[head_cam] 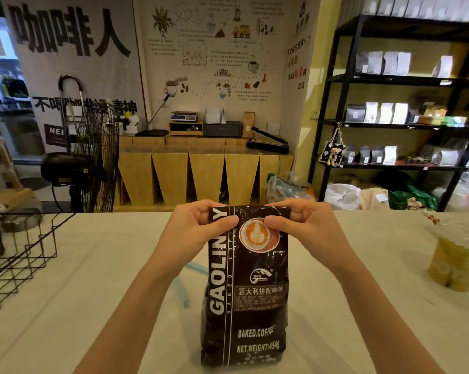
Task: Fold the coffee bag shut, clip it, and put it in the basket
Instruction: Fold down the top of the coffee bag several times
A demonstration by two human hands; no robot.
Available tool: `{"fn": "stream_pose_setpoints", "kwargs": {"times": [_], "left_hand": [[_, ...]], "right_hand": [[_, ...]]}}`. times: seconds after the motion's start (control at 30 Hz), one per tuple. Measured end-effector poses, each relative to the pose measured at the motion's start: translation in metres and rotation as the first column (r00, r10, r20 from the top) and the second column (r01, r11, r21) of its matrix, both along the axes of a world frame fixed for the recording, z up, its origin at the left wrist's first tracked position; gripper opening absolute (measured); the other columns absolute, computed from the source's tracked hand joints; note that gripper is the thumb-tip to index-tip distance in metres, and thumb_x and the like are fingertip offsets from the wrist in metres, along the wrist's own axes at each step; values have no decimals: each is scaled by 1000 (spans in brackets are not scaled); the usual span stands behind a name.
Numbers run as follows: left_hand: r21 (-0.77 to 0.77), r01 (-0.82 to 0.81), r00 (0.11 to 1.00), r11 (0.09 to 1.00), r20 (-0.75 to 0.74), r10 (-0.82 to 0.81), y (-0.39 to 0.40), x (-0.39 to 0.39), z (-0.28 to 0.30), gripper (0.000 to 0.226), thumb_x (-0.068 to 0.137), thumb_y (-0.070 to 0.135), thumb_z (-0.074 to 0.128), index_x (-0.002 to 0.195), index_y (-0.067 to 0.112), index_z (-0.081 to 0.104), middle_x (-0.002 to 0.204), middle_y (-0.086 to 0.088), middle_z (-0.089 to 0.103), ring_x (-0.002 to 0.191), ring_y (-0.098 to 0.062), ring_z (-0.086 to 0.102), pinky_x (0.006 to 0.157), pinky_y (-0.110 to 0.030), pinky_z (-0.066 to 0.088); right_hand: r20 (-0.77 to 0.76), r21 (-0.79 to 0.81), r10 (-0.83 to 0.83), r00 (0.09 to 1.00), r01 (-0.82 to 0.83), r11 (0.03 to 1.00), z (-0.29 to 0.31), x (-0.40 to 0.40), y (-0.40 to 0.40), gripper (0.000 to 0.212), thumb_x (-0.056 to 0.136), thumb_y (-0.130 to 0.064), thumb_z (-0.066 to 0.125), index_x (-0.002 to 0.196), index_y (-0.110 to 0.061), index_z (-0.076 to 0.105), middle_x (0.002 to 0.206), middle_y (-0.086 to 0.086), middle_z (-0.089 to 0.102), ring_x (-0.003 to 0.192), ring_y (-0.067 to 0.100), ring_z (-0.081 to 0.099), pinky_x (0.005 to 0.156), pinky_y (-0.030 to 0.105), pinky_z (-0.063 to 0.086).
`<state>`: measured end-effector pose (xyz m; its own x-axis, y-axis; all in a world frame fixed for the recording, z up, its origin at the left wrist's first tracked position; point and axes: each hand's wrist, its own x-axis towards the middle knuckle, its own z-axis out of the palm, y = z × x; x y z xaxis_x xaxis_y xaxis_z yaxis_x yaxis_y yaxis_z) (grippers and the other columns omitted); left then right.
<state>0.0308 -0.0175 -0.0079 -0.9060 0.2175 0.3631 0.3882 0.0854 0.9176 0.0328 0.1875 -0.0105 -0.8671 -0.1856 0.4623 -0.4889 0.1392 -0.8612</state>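
One dark brown glossy plastic coffee bag (pixel 244 287) with white lettering stands upright at the near middle of the pale table (pixel 349 306), its base close to the near edge and bare tabletop open on both its sides. Its top is rolled over, and two hands pinch that fold: the left hand (pixel 198 228) grips the top corner at eleven o'clock from the bag's centre, the right hand (pixel 301 225) the corner at one o'clock, thumbs pressed on the front, fingers curled behind. One pale blue clip-like strip (pixel 180 287) lies flat at nine o'clock, just beside the bag. One black wire basket (pixel 20 255) sits at the table's left edge at ten o'clock, well apart. One clear plastic cup of yellow-green drink (pixel 455 263) stands at three o'clock near the right edge. Beyond the far edge stands one black floor fan (pixel 93 155).
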Motion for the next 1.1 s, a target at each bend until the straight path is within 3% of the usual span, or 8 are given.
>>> {"fn": "stream_pose_setpoints", "kwargs": {"times": [0.2,0.3,0.37,0.43,0.53,0.6,0.8,1.1], "left_hand": [[14,-25,999,1000,29,24,1,0,0,23,67,30,68,86,17,68,73,2,74,71,-9,69,60,-16,52],[28,-50,997,998,57,48,1,-2,-4,33,60,46,64,83,23,71,87,-6,72,86,-17,66,81,-29,48],[69,-38,995,997,91,31,2,-2,-5,32,63,43,64,85,21,72,86,-4,73,87,-17,66,84,-31,46],[113,6,991,994,132,-21,3,-2,-5,27,71,33,64,90,16,70,82,-3,73,79,-15,67,77,-26,49],[175,71,976,982,191,-105,8,0,-5,15,76,25,60,84,13,66,70,1,70,65,-11,65,60,-18,51],[217,75,967,973,221,-124,11,1,-6,11,78,24,59,83,16,65,67,3,70,63,-10,65,58,-18,52],[242,62,969,968,219,-116,10,0,-6,17,84,20,54,87,11,68,68,1,74,63,-10,68,56,-17,54],[296,44,955,954,269,-128,12,0,-7,19,84,24,54,85,10,67,70,-1,74,66,-12,69,60,-18,55]], "right_hand": [[-70,144,-96,993,105,984,3,1,4,21,62,-42,67,81,-33,70,87,1,71,88,18,64,73,34,55],[-153,231,-195,969,227,946,2,-1,4,18,58,-49,64,76,-44,65,98,-9,53,99,5,43,79,18,36],[-155,237,-183,971,217,947,2,-1,2,18,60,-48,65,77,-41,68,112,-17,51,111,3,38,88,17,31],[-74,163,-99,992,110,980,1,-1,2,23,64,-42,66,83,-30,73,122,-17,57,121,4,45,95,25,38],[69,-53,19,997,-15,999,-3,0,0,12,75,-20,65,84,-18,72,88,-8,75,89,10,69,72,22,55],[93,-100,-3,996,13,995,-6,0,-4,9,78,-15,63,82,-18,71,70,-5,74,70,11,69,63,19,55],[144,-167,-20,989,44,985,-8,-2,-7,11,75,-21,64,82,-24,73,71,-1,75,70,15,70,66,25,56],[258,-215,38,965,19,976,-5,-1,-8,10,80,-16,61,84,-14,70,68,-2,73,65,12,68,58,17,53]]}}
